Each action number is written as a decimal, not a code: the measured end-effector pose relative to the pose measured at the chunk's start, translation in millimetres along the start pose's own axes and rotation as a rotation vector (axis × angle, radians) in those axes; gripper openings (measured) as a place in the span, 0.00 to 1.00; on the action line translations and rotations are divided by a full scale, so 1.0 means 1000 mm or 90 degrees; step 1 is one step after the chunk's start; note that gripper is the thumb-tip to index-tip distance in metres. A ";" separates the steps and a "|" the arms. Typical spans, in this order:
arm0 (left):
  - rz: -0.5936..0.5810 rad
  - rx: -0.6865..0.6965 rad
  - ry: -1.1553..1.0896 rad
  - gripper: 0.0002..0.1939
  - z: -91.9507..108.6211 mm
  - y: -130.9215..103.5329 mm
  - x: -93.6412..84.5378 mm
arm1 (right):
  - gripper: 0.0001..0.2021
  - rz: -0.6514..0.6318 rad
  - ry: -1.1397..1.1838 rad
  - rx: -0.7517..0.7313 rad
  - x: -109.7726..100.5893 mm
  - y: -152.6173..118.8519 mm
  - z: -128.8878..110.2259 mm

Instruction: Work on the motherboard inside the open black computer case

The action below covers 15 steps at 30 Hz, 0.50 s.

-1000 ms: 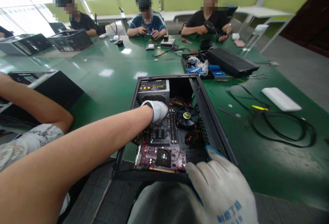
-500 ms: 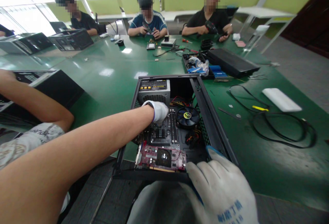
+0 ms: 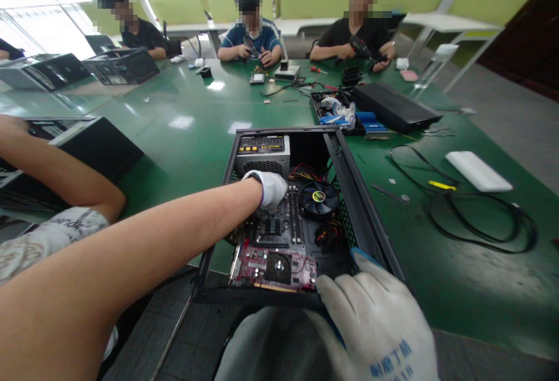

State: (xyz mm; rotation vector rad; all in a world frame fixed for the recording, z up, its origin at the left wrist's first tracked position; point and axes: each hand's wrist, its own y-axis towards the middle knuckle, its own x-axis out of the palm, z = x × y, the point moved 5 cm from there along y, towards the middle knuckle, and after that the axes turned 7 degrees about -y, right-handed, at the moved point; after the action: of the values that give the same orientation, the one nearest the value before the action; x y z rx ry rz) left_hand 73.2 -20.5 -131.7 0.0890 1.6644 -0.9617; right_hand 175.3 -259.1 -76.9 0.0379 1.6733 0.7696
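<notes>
The open black computer case (image 3: 364, 212) lies on the green surface's (image 3: 183, 154) near edge. Inside, a red card (image 3: 251, 265) sits by my right glove (image 3: 375, 317), its fingers bent over the rim, grip unclear. My left glove (image 3: 271, 190) hides its fingertips; I can't tell their hold. The power supply's label (image 3: 261, 145) is unreadable.

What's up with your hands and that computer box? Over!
Left hand down inside open computer case. Right hand at its near right corner. Red card lying along near edge. Left hand blocks view of part of motherboard.
</notes>
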 end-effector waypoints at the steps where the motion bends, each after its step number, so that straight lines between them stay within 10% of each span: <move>1: -0.014 -0.003 0.027 0.26 0.001 -0.001 0.001 | 0.11 -0.001 0.000 0.002 0.000 -0.001 0.000; 15: 0.016 -0.018 0.017 0.30 0.000 -0.027 -0.024 | 0.18 -0.007 -0.027 0.006 0.002 0.007 0.007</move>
State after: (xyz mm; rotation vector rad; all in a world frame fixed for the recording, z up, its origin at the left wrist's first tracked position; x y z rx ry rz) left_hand 67.5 -28.7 -97.2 0.1041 1.6966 -0.9214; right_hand 178.2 -250.0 -75.2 0.0518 1.6353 0.7473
